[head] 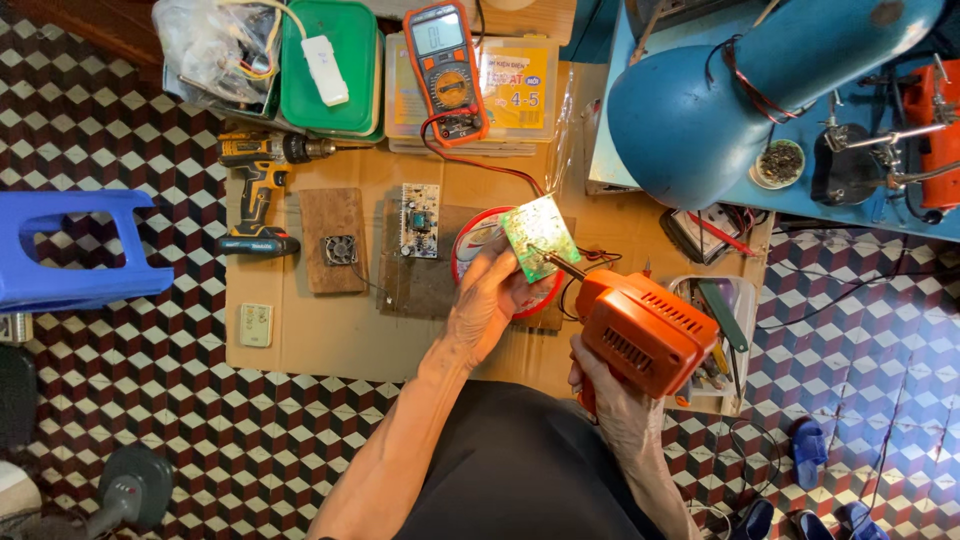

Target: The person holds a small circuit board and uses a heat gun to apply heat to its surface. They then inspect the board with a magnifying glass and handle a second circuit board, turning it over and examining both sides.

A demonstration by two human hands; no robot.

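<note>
The left hand [490, 305] closes its grip on the edge of a small green rectangular circuit board [540, 237], holding it tilted in the air just above a round red-rimmed reel [470, 262] that lies on the flat brown cardboard sheet [300, 340] spread over the checkered tile floor. The right hand [610, 395] is wrapped fully round the handle of a bulky orange plastic soldering gun [640, 325], whose thin dark tip [555, 262] touches the lower edge of the board. The likeliest trouble, as I judge it, is heat: the fingers pinching the board sit very near the tip, and a small slip of either hand could bring hot metal onto skin. Because the board is held freehand and not braced, pressure from the tip could tilt it or push it out of the pinch, dropping it onto the reel below. Lingering on one spot might lift a copper pad or bridge neighbouring joints. The red lead [480, 160] from the orange-cased multimeter [445, 70] runs just behind the board and could be scorched if the tip strays. A second green circuit board [420, 220] lies left of the held board, and a yellow cordless drill [262, 190] lies further left, well apart.
</note>
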